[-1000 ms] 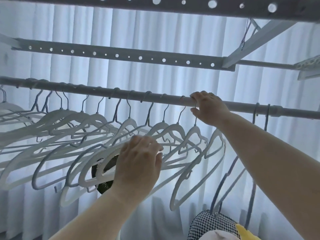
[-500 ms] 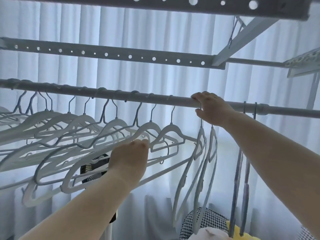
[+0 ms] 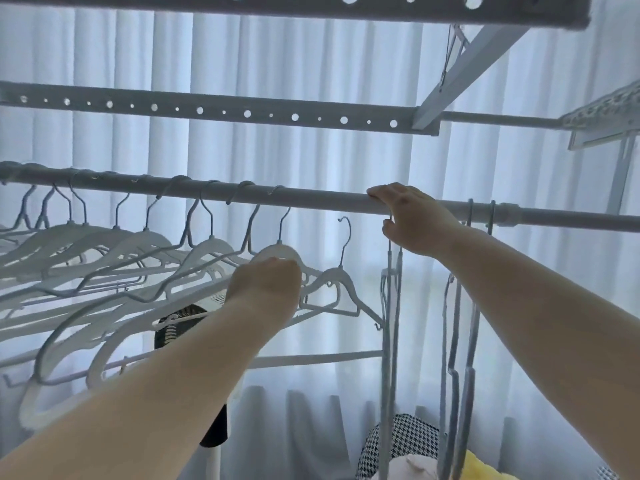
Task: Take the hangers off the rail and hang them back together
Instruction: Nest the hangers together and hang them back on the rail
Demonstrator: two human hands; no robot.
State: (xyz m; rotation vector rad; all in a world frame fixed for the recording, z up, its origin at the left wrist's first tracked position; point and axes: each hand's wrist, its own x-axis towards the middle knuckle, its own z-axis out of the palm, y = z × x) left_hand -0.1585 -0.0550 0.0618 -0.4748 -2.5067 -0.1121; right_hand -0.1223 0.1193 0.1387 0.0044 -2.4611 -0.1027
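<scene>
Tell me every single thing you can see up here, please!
rail: one, grey, running across the middle
hangers: many, too overlapped to count, pale, mostly hooked on the rail at left; one is off it
bars with holes: two, grey, above the rail
curtain: white, behind everything
clothes: checked and yellow, bottom right
left hand: on the hangers
right hand: on the rail

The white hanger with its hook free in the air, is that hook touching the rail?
Apart. The head view shows the hook of the white hanger below the rail, with bright curtain between them.
</scene>
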